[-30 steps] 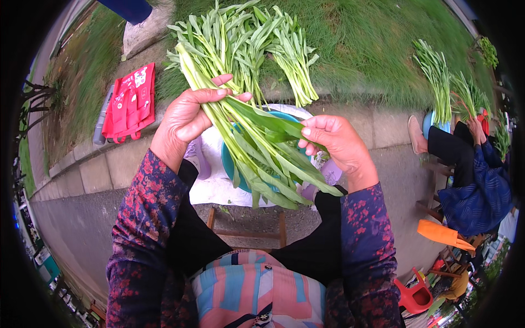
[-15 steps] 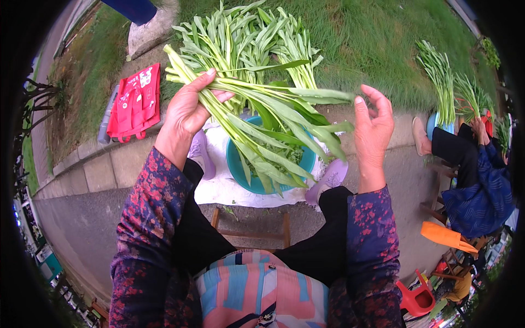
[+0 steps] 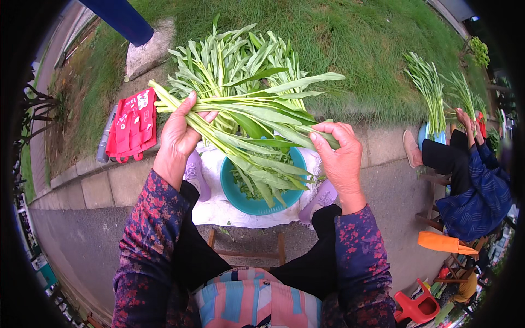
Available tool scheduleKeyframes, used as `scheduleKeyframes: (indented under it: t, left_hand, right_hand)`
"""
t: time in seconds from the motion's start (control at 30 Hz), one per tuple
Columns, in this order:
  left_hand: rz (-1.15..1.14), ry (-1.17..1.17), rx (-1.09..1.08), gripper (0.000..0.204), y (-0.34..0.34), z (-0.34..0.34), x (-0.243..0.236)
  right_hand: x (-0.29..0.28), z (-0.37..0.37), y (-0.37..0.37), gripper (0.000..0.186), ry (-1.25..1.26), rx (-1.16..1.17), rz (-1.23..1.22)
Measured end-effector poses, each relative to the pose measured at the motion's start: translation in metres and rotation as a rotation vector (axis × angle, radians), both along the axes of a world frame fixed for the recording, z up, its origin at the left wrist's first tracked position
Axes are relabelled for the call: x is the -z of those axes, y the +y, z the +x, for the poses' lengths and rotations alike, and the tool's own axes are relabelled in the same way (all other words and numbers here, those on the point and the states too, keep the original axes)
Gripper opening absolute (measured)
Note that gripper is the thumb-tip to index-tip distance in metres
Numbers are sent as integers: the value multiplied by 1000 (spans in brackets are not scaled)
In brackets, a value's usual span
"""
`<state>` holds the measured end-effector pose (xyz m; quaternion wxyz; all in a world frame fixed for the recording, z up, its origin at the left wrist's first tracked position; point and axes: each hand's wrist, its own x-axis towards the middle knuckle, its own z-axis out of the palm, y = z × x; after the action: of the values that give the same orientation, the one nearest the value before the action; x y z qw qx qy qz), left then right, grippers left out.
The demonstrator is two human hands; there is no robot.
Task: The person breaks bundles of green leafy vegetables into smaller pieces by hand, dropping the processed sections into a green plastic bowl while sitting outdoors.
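A bunch of water spinach (image 3: 240, 140), with pale green stems and long narrow leaves, lies across my left hand (image 3: 177, 134). The left fingers are wrapped round its stems, whose cut ends stick out to the upper left. My right hand (image 3: 340, 167) pinches a leaf tip at the right end of the bunch between thumb and fingers. Beneath the leaves stands a teal basin (image 3: 231, 192), holding small torn green pieces. It rests on a white cloth (image 3: 210, 212) between my lilac shoes.
More water spinach (image 3: 205, 68) lies ahead by the grass. At left is a red bag (image 3: 131, 128) near a blue post (image 3: 123, 22). On the right a seated person (image 3: 473, 180) handles greens beside a blue basin. An orange bag (image 3: 440, 241) and red stool (image 3: 418, 306) are lower right.
My right hand has moved left and down and closed on a leaf tip; it was apart from the leaves before. My left hand still grips the bunch, slightly lower and further left.
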<state>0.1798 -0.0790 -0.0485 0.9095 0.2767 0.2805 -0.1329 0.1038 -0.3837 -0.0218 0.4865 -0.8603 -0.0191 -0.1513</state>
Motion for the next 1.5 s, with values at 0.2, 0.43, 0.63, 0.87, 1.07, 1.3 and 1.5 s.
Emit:
scheduleKeyframes:
  t: [0.2, 0.43, 0.63, 0.87, 1.07, 1.3, 1.5]
  left_hand:
    - [86, 14, 8, 31, -2, -2, -1]
    - [171, 46, 37, 27, -2, -3, 7]
    - [186, 58, 38, 26, -5, -1, 13]
    - [120, 31, -34, 30, 3, 7, 17]
    - [93, 16, -108, 30, 10, 11, 7]
    - [59, 35, -177, 31, -2, 14, 3]
    - [50, -29, -266, 27, 6, 13, 0]
  right_hand:
    - [3, 0, 0, 10, 165, 26, 195]
    - [-1, -2, -3, 19, 228, -11, 185]
    - [-4, 4, 1, 19, 180, 29, 178]
    - [-2, 9, -2, 12, -40, 182, 107]
    - [1, -4, 16, 7, 85, 75, 185]
    - [22, -34, 73, 28, 131, -300, -203]
    - [2, -54, 98, 25, -37, -293, -283]
